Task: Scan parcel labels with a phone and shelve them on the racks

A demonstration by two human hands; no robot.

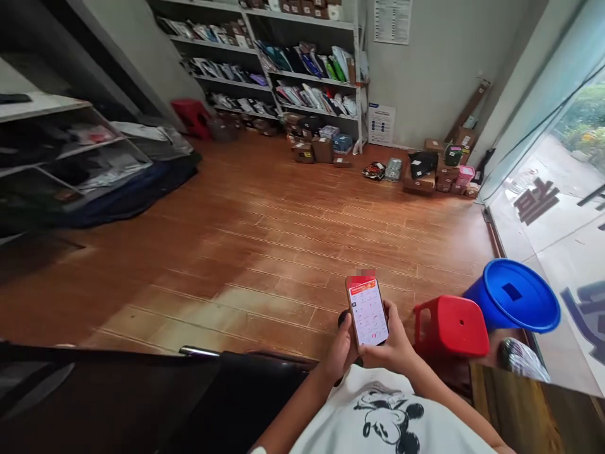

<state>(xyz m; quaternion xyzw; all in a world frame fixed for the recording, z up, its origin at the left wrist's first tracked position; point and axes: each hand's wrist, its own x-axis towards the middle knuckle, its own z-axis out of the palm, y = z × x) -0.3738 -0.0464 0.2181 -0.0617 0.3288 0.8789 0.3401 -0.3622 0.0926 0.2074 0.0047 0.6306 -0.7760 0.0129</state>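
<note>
A smartphone [368,314] with a lit screen, red at the top and white below with small icons, is held upright in front of my body. My left hand [341,350] wraps its left edge, thumb along the side. On the other side my right hand [393,337] grips the lower right edge and corner, its thumb near the bottom of the screen. The fingers behind the phone are hidden. Below the hands is my white shirt [378,416] with a cartoon mouse print.
A red stool [456,328] and a blue bin [520,296] stand to the right, beside a wooden surface [524,410]. Shelves [307,75] full of parcels line the far wall, with boxes [322,150] on the wooden floor [265,233]. Another shelf unit [70,151] is at left.
</note>
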